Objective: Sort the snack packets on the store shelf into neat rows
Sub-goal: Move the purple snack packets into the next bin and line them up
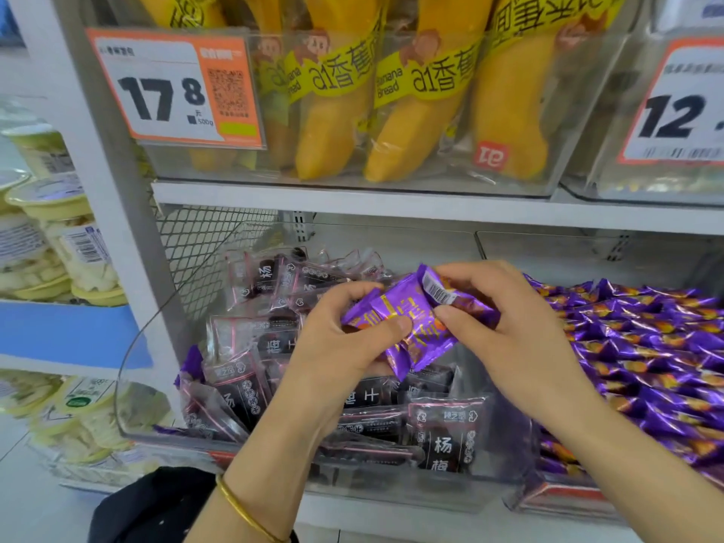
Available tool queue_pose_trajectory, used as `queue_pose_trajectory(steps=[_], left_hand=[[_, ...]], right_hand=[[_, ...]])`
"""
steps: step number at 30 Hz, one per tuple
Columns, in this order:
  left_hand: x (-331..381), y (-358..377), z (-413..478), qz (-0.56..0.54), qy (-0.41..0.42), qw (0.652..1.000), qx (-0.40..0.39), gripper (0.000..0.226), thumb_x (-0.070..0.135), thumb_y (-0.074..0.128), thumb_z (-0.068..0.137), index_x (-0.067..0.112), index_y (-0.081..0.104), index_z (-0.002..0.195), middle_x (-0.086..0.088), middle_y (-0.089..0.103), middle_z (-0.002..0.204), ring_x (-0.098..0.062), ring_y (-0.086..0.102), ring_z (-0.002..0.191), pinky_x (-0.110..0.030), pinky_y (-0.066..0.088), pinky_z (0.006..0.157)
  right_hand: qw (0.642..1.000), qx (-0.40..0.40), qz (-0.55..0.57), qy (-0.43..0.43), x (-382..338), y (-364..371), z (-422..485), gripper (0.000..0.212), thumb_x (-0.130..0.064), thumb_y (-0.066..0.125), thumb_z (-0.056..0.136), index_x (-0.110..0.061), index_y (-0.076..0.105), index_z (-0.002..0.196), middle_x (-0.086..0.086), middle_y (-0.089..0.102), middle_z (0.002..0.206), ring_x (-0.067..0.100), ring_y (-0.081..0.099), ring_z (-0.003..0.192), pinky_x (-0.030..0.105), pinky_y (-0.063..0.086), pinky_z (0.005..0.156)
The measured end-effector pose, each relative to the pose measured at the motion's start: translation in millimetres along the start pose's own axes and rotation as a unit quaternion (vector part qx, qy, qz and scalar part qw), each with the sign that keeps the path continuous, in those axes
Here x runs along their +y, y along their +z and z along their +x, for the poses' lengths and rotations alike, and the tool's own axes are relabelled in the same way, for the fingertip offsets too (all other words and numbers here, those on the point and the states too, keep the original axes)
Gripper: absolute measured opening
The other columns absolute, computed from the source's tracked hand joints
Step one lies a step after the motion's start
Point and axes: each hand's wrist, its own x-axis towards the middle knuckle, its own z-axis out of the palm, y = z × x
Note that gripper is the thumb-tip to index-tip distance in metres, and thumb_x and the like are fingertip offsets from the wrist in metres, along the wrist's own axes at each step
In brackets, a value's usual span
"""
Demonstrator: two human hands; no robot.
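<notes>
Both hands hold a small stack of shiny purple snack packets above a clear plastic bin on the lower shelf. My left hand grips the stack from the left, thumb on top. My right hand pinches the uppermost purple packet, the one with a barcode, at its right end. Below the hands the bin holds several dark plum packets with pink edges, lying at mixed angles. One purple packet pokes up at the bin's left side.
To the right a neighbouring bin is heaped with purple packets. The shelf above carries yellow banana bread packs behind price tags. Tubs with pale lids stand on the unit to the left. A shelf edge runs just above the hands.
</notes>
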Motion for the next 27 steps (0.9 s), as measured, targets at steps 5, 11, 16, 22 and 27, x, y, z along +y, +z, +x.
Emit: queue_pose_trajectory(steps=[5,11,16,22,27], left_hand=[[0.6,-4.8,0.9,-0.006,0.003,1.0,0.015,0.035,0.001,0.07,0.076,0.01,0.055,0.107,-0.009,0.068,0.093,-0.019,0.066,0.07,-0.037,0.058,0.062],[-0.6,-8.1,1.8,0.01,0.013,1.0,0.021,0.046,0.016,0.074,0.059,0.017,0.056,0.101,-0.003,0.07,0.084,-0.02,0.066,0.07,-0.041,0.058,0.068],[0.4,-8.4,0.6,0.025,0.015,0.999,0.016,0.047,0.019,0.073,0.059,0.019,0.056,0.102,0.0,0.072,0.085,-0.018,0.067,0.071,-0.042,0.058,0.071],[1.1,-7.2,-1.6,0.048,0.013,0.999,-0.012,0.042,0.017,0.077,0.061,0.018,0.061,0.1,-0.004,0.072,0.086,-0.021,0.067,0.076,-0.044,0.058,0.074],[3.2,-0.4,-8.9,0.021,0.011,0.997,-0.076,0.035,0.021,0.065,0.074,0.015,0.061,0.108,-0.006,0.071,0.088,-0.017,0.068,0.075,-0.032,0.058,0.069]], right_hand=[[0.973,-0.056,0.207,0.082,-2.5,1.6,-2.6,0.03,-0.034,0.051,0.084,-0.03,0.071,0.106,0.0,0.061,0.11,0.012,0.059,0.1,0.017,0.046,0.085],[0.955,-0.062,0.256,0.134,-1.2,-2.2,-1.0,0.048,0.005,0.07,0.074,-0.027,0.063,0.109,-0.009,0.071,0.103,0.003,0.065,0.092,0.017,0.049,0.082],[0.949,-0.108,0.27,0.122,-4.1,-2.5,-2.0,0.034,0.006,0.067,0.076,-0.017,0.067,0.1,-0.005,0.073,0.099,0.008,0.068,0.091,0.017,0.052,0.076],[0.952,-0.113,0.251,0.132,1.1,-1.7,-0.1,0.027,-0.021,0.064,0.081,-0.022,0.066,0.108,-0.006,0.072,0.101,0.007,0.064,0.092,0.027,0.053,0.087],[0.935,-0.144,0.274,0.171,-2.6,-13.6,0.5,0.032,-0.022,0.064,0.076,-0.014,0.067,0.107,0.006,0.072,0.102,0.019,0.066,0.098,0.034,0.051,0.093]])
